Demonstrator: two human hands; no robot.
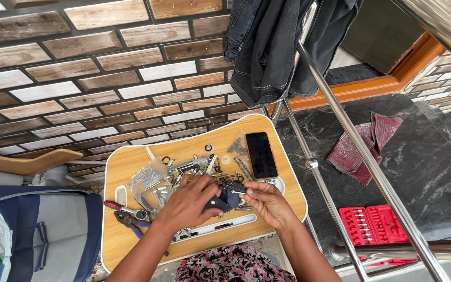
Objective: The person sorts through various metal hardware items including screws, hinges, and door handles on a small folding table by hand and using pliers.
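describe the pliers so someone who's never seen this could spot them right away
Find the small wooden tray table in the middle. The pliers lie near its left edge, beside the left hand and left of the heap of metal parts. Their red and blue handles set them apart from the silvery hardware.

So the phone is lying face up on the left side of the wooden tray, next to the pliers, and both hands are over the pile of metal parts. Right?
Not quite. In the head view the phone lies on the right side of the wooden tray, away from the pliers, which are on the left. The left hand and right hand are over the metal parts.
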